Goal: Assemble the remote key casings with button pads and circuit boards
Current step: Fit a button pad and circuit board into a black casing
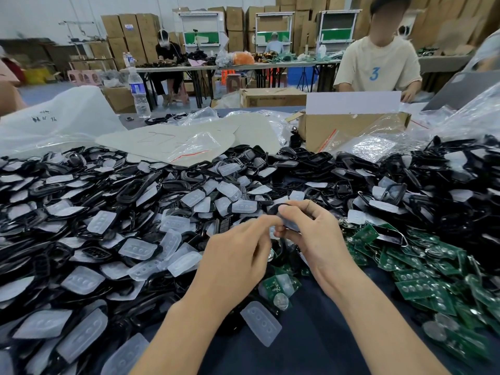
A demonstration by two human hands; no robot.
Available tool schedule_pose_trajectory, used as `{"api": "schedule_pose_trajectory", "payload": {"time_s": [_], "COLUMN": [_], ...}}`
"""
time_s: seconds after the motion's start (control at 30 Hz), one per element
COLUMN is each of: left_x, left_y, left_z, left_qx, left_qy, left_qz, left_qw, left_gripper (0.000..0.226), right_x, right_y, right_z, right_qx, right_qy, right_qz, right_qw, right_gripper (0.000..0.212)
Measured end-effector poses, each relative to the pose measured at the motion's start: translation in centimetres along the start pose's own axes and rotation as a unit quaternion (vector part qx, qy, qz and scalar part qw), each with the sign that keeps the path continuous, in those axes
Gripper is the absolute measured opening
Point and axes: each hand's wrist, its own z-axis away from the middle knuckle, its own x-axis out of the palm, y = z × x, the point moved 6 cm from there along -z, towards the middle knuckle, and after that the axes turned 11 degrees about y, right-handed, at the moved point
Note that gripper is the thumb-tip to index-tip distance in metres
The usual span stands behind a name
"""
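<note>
My right hand [311, 231] grips a black key casing [277, 208] with a translucent button pad [290, 226] in it, thumb and fingers curled round it. My left hand [240, 250] meets it from the left, fingertips pinching at the pad's edge. A huge heap of black casings [135, 190] mixed with translucent button pads [138, 249] covers the table's left and back. Green circuit boards [422, 282] lie piled at the right. One loose pad [261, 322] and a board with a coin cell [278, 289] lie on the dark cloth below my hands.
An open cardboard box [349, 128] and clear plastic bags [378, 147] stand behind the heap. A water bottle [138, 93] is at the back left. A person in a cream shirt [377, 66] sits across the table. Dark cloth [319, 334] shows between my forearms.
</note>
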Motion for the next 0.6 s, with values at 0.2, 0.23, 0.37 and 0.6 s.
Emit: {"api": "schedule_pose_trajectory", "payload": {"time_s": [0.2, 0.23, 0.37, 0.6], "left_x": [0.5, 0.3, -0.4, -0.8], "left_y": [1.9, 1.9, 0.8, 0.1], "left_z": [0.3, 0.3, 0.1, 0.0], "left_qx": [0.050, 0.049, 0.018, -0.015], "left_qy": [-0.026, -0.021, 0.028, 0.042], "left_qz": [0.043, 0.049, 0.050, 0.013], "left_qw": [0.997, 0.997, 0.998, 0.999], "left_gripper": [0.031, 0.030, 0.029, 0.031], "right_x": [-0.2, -0.2, 0.0, 0.2], "right_y": [0.1, 0.1, 0.0, 0.1], "right_z": [-0.4, -0.4, -0.3, -0.2], "right_qx": [0.015, 0.020, 0.027, 0.039], "right_qy": [0.007, 0.003, -0.005, -0.012], "right_qz": [-0.013, -0.022, -0.044, -0.076], "right_qw": [1.000, 1.000, 0.999, 0.996], "right_gripper": [0.009, 0.009, 0.006, 0.003]}}
